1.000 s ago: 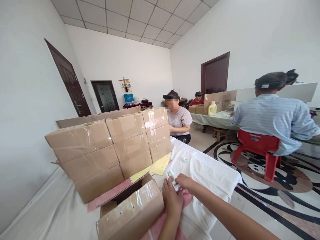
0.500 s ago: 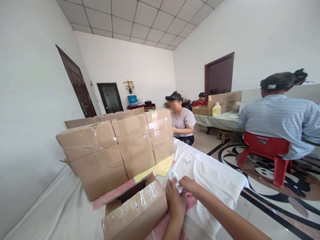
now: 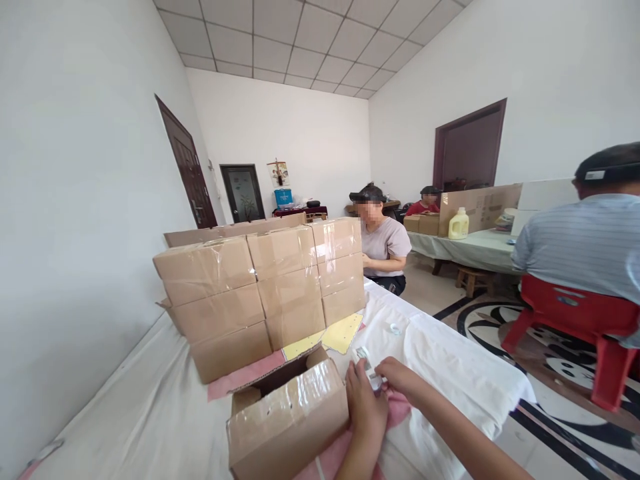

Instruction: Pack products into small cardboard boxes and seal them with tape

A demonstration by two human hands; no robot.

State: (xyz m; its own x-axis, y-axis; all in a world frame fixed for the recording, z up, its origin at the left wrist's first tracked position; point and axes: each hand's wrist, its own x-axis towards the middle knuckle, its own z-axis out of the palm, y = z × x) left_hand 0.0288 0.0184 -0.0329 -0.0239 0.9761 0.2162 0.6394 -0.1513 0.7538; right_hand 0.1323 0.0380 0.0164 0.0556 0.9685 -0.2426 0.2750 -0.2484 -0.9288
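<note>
White item point(image 3: 363, 361) in left hand point(image 3: 367, 400) (its marking too small to read), right hand point(image 3: 400, 380) curled at its edge, grip unclear

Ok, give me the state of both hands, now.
Left hand: closed, holding a small white item, partly hidden.
Right hand: fingers curled, at the same item; whether it grips it cannot be told.
</note>
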